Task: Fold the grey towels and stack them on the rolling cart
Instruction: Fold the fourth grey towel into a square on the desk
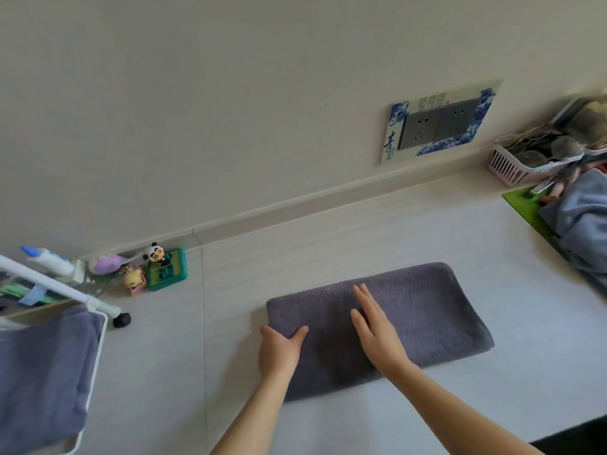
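Lying flat on the pale table (328, 224) in the middle of the scene, a soft grey towel (427, 310), already folded into a long strip, is being worked by two bare hands. The left hand (279, 351) is curling around the strip's left end while the right hand (374, 330) is pressing flat, fingers straight, on its centre. It is looking light and limp, so lifting by the left end corners seems best; folded towels (42, 372) are sitting in the rolling cart (95, 366) at near left.
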